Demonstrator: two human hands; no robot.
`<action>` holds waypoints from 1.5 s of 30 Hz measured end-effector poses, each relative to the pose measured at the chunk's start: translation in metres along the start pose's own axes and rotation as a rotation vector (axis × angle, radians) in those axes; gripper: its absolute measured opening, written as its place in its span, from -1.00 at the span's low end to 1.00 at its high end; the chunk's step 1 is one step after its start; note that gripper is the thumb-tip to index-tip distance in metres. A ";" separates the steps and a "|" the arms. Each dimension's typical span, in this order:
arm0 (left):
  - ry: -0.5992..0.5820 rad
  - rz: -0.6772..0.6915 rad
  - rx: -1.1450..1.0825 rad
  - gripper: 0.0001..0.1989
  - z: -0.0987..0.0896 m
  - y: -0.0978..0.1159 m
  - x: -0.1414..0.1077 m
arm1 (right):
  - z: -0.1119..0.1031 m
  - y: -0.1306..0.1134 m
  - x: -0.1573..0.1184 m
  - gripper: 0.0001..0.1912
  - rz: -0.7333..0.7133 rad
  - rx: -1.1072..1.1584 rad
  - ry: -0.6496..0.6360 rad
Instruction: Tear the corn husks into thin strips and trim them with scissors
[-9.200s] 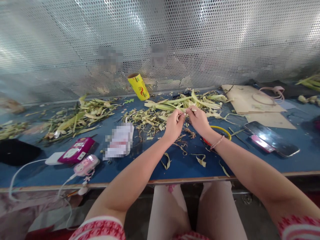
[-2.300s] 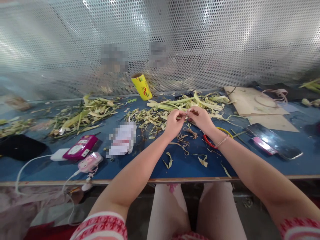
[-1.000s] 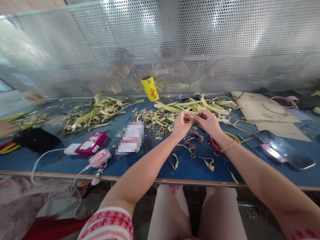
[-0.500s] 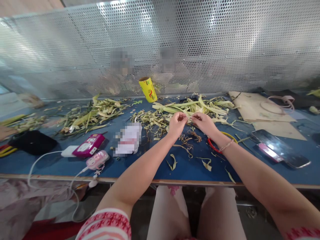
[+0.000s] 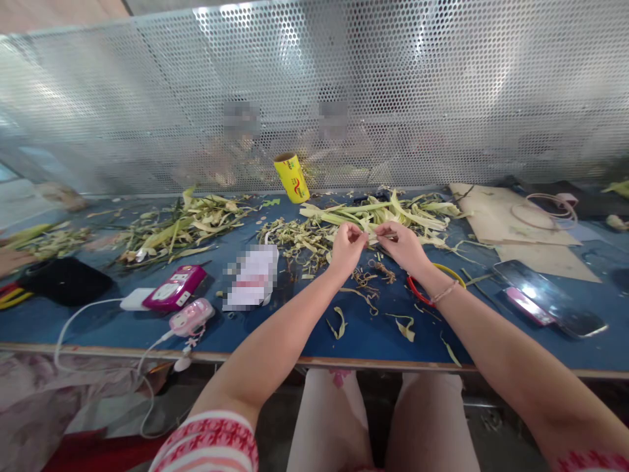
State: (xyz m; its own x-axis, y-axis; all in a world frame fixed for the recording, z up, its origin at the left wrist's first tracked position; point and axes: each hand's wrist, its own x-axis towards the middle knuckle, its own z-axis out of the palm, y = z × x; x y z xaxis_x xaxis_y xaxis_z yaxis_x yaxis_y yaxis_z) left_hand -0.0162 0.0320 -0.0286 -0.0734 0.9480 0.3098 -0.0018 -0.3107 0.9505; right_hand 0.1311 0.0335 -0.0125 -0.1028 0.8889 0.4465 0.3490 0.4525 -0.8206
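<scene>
Blue worktop (image 5: 371,347), leaf heap (image 5: 390,208) handily at twelve o'clock; left hand (image 5: 348,250) and right hand (image 5: 403,249) poised close together, likely for fine control; can't tell either grip's closure!

No text is legible, even on the yellow tube (image 5: 292,179).
</scene>
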 end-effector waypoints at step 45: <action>-0.101 0.091 0.193 -0.91 0.004 0.008 -0.003 | 0.003 0.000 0.000 -0.73 -0.117 0.063 0.154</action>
State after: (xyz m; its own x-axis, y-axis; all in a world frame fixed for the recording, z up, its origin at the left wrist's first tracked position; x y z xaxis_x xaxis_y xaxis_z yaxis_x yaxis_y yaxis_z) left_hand -0.0120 0.0272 -0.0219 0.0361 0.9216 0.3865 0.1914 -0.3859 0.9025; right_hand 0.1279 0.0339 -0.0137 0.0057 0.8107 0.5854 0.2834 0.5601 -0.7785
